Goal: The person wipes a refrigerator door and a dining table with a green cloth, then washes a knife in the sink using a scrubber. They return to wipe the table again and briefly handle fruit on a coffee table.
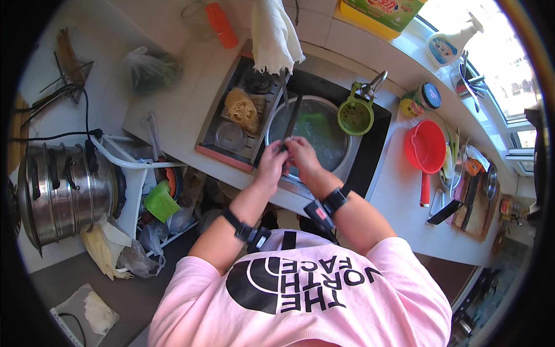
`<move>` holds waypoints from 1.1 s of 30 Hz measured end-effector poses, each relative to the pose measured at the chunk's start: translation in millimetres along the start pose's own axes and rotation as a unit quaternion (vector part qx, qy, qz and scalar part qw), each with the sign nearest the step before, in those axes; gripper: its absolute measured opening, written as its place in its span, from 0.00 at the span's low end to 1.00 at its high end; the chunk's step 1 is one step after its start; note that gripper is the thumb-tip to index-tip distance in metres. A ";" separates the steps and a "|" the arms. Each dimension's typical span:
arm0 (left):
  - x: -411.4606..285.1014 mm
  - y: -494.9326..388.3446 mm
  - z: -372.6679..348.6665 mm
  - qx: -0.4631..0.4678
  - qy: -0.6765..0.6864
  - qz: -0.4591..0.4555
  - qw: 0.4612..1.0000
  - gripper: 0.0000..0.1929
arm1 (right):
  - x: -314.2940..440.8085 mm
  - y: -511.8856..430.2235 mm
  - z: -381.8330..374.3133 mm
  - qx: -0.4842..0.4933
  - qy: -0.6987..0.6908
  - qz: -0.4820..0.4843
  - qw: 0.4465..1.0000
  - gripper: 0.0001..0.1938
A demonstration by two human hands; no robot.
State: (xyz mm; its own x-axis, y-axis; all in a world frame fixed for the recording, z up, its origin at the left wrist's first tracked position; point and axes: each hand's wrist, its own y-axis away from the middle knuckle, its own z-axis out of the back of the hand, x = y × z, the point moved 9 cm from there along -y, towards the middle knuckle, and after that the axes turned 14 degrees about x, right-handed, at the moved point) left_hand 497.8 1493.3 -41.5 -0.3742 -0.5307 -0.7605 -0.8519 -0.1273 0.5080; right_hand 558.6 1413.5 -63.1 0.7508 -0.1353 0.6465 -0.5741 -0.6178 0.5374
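Note:
My left hand [272, 161] and my right hand [303, 156] meet over the front rim of a metal basin [347, 149] in the sink. Their fingertips pinch a small dark item [283, 148], mostly hidden by the fingers. Water with a bright green patch fills the basin. A long dark strip [295, 115] runs from near my fingertips across the basin; whether I hold it, I cannot tell. Beyond the basin, a green strainer [355, 116] hangs by the tap [378, 84].
Left of the basin, a tray [207, 139] holds loofah sponges [241, 106] and a clear round container [230, 136]. A pale cloth [277, 39] hangs above the sink. A red ladle [425, 147] and a cutting board [485, 217] lie right. Steamer pots [65, 191] stand left.

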 end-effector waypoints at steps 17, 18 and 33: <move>38.2 -143.0 8.2 0.009 0.343 0.030 0.939 0.12 | 34.7 -99.8 47.5 -0.097 0.029 0.042 0.994 0.09; 32.2 -146.8 12.8 0.006 0.317 0.029 0.948 0.13 | 39.8 -100.3 43.2 -0.103 0.029 0.055 0.993 0.08; 9.2 -135.5 8.5 0.019 0.056 0.025 0.998 0.12 | 48.9 -64.4 23.7 -0.106 0.020 -0.037 0.993 0.11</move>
State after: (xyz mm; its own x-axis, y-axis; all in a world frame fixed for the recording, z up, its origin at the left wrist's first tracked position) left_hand 606.6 1512.8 -120.8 -0.3749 -0.6257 -0.6841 -0.8478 -0.0672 0.5261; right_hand 640.0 1428.4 -78.9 0.7827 -0.0614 0.6194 -0.5764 -0.4470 0.6841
